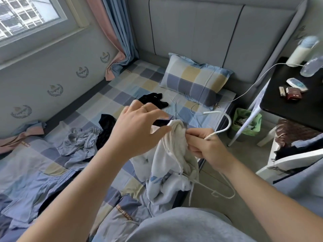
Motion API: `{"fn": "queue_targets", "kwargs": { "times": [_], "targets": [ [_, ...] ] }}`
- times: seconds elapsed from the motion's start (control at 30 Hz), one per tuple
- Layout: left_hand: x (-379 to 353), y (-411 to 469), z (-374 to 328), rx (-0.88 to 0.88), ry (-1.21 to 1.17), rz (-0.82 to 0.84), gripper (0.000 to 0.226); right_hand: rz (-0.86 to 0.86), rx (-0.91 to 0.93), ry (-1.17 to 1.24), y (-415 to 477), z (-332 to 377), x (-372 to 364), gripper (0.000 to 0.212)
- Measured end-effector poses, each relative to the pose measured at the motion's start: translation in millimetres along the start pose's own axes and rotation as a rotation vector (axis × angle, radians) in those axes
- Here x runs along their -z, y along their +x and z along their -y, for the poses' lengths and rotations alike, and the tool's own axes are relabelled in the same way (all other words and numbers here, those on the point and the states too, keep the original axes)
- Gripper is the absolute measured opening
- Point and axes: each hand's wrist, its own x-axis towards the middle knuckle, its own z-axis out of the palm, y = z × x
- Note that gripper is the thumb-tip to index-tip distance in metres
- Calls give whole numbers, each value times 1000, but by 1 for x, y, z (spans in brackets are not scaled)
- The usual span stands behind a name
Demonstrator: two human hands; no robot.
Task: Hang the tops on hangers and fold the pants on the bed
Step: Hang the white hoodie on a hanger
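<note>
My right hand grips the neck of a white hanger together with the bunched collar of a white hooded top that hangs from it over the bed's edge. The hanger's lower bar sticks out below the cloth. My left hand reaches in from the left with fingers spread and its fingertips on the top's collar. On the checked bed lie a black garment, another black piece and a crumpled light-blue garment.
A checked pillow leans at the grey headboard. A white cable runs from the bed to a black side table with bottles and small items. A green bin stands on the floor; a chair with clothes is at right.
</note>
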Motion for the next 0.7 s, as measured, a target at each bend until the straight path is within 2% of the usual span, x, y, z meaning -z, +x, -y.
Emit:
{"fn": "queue_targets", "kwargs": {
  "times": [0.1, 0.17, 0.27, 0.4, 0.47, 0.57, 0.7],
  "targets": [
    [-5, -1, 19, -113, -31, 160, 55, 31, 32, -115, 2, 15, 6, 25],
    [-12, 0, 23, -125, -87, 190, 57, 42, 41, -197, 3, 20, 6, 20],
    [-15, -3, 29, -119, -176, 161, 52, 40, 49, -259, 1, 23, 12, 16],
    [-11, -10, 47, -1, -320, 77, 32, -20, 19, -361, -4, 20, 39, 19],
    [-13, -13, 47, -15, -329, 58, 25, -35, 19, -385, -7, 16, 44, 22],
    [-17, -15, 36, -62, -366, 49, 30, -66, 56, -419, -5, 17, 41, 22],
    [-23, -12, 20, -118, -405, 9, 19, 2, 79, -475, 2, 27, 31, 22]
  ]
}}
